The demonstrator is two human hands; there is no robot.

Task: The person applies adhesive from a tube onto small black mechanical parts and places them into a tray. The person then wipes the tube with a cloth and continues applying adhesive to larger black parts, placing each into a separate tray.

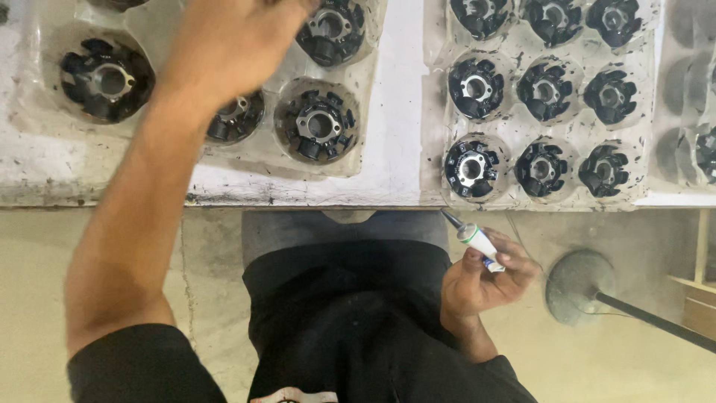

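My left hand reaches out over the clear plastic tray on the left, above several round black parts with metal centres. Its fingers are blurred at the top edge, so what they hold cannot be seen. My right hand stays close to my body below the table edge, gripping a small white tube with a pointed grey nozzle that aims up toward the table. A second clear tray to the right holds several of the same black parts in rows.
The white worktable has a worn front edge. A third tray shows at the far right. On the floor to the right stands a round grey base with a dark rod. My dark shirt fills the bottom centre.
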